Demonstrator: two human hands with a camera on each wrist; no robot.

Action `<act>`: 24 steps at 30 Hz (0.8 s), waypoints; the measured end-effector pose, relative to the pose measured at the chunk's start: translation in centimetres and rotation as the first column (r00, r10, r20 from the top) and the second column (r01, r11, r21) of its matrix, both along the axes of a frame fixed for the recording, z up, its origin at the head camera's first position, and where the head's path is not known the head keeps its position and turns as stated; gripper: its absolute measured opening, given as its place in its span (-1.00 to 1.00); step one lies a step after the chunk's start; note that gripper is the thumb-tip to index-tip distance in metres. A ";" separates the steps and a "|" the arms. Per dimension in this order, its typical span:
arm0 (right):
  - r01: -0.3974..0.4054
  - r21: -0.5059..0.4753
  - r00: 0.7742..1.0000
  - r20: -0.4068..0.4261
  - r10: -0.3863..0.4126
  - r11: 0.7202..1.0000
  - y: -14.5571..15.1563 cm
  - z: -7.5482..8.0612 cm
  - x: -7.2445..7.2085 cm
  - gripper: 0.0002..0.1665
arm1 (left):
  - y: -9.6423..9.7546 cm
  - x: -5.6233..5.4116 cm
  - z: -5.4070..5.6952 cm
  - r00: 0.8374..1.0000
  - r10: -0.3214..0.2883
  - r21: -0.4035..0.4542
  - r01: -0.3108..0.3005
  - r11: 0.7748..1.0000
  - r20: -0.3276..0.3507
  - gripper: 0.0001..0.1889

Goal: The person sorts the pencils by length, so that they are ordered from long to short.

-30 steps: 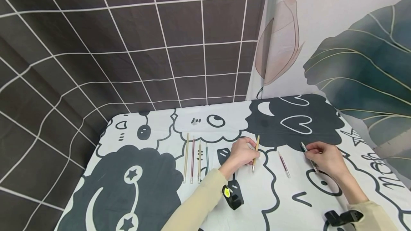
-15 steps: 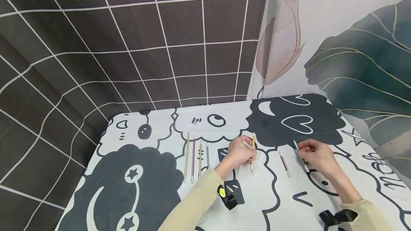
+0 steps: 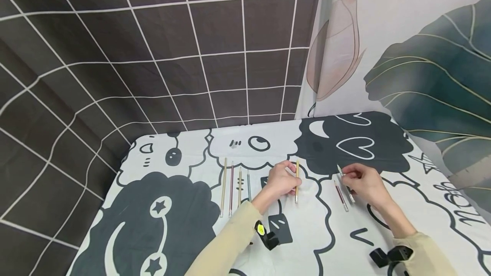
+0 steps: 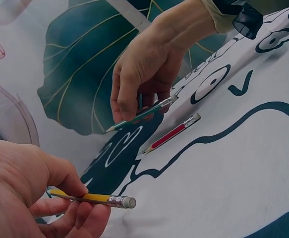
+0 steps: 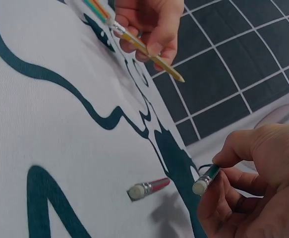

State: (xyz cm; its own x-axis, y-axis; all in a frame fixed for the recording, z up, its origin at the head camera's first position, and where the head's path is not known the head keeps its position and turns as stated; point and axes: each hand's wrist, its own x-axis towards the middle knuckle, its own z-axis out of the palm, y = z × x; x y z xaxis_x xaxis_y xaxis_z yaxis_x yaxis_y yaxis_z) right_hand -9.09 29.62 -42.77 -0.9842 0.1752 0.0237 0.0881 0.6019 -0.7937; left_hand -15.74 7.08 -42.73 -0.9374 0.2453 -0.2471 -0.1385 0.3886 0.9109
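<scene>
In the head view my left hand (image 3: 281, 181) pinches a yellow pencil (image 3: 297, 193), held nearly upright with its eraser end toward me. My right hand (image 3: 366, 183) holds a green pencil (image 3: 349, 194) between thumb and fingers, tilted. Just left of it a short red pencil (image 3: 341, 197) lies on the cloth between the two hands. The left wrist view shows the yellow pencil (image 4: 97, 198) under my left thumb, and the green pencil (image 4: 144, 113) above the red pencil (image 4: 170, 137). In the right wrist view the green pencil's (image 5: 209, 178) eraser end faces the camera.
Left of my left hand lies a row of side-by-side pencils, among them a long yellow pencil (image 3: 223, 188), a red pencil (image 3: 231, 191) and a teal pencil (image 3: 249, 185). A patterned black-and-white cloth (image 3: 284, 259) covers the table. Behind it hangs a dark grid curtain (image 3: 172, 76).
My right hand has moved left with the green pencil, bringing it beside the red pencil. My left hand has shifted left with the yellow pencil, closer to the row.
</scene>
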 end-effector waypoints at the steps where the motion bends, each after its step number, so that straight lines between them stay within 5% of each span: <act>1: 0.001 -0.001 1.000 0.001 -0.001 1.000 -0.2 0.0 -0.1 -0.71 | -0.1 0.0 0.0 1.000 0.001 -0.003 -0.001 1.000 0.001 -0.72; 12: -0.027 -0.050 1.000 -0.011 0.026 0.998 -2.2 0.3 -0.9 -0.70 | -1.5 -0.3 0.1 1.000 0.023 -0.052 -0.024 0.998 -0.014 -0.75; 24: -0.061 -0.093 0.998 -0.019 0.059 0.994 -4.1 0.1 -1.6 -0.72 | -3.1 -0.5 -0.2 0.998 0.060 0.007 -0.061 0.998 0.020 -0.75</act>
